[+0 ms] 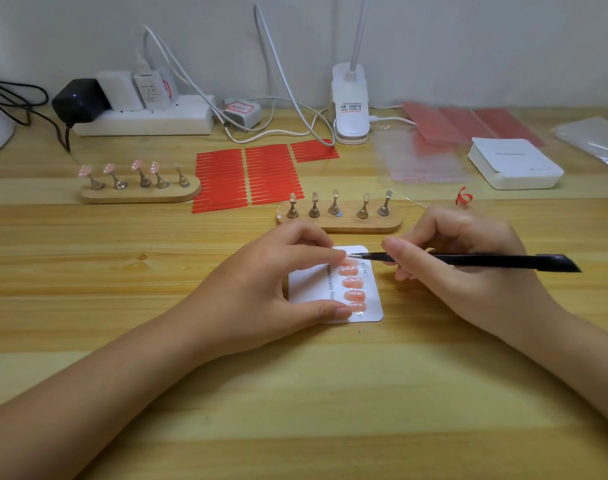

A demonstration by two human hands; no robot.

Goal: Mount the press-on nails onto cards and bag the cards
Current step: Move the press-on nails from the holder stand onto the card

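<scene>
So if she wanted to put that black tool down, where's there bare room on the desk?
The desk in front of the card and between her forearms is bare, as is the stretch left of the left hand. Behind the card it is crowded: nail stands, red strips, bags.

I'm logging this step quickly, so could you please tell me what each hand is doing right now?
Left hand: fingers pressing on the card, steadying it.
Right hand: gripping the black tweezers.

Bare pale wooden tabletop (295, 410) nearest me gives open passage. Beyond the white printed card (309, 285), I see a wooden stand of brass pegs (339, 221) close behind; red adhesive strip sheets (247, 176) farther left, stacked white cards (515, 164) right.
</scene>
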